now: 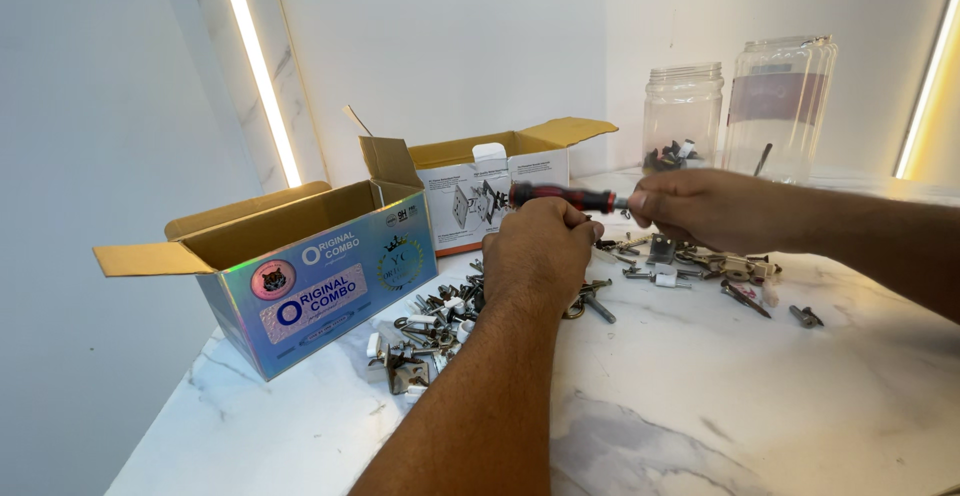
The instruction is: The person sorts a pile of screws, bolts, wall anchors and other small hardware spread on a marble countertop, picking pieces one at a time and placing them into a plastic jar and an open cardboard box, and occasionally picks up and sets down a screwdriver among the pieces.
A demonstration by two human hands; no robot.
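Fingers of both hands gripping screwdriver (565, 196), red-and-black handle, held level

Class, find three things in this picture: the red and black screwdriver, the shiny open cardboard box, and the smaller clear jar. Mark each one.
screwdriver (562, 196), head view, on the red and black handle between the two hands.
shiny cardboard box (325, 281), head view, on its printed front wall.
smaller clear jar (682, 116), head view, on its glass side.
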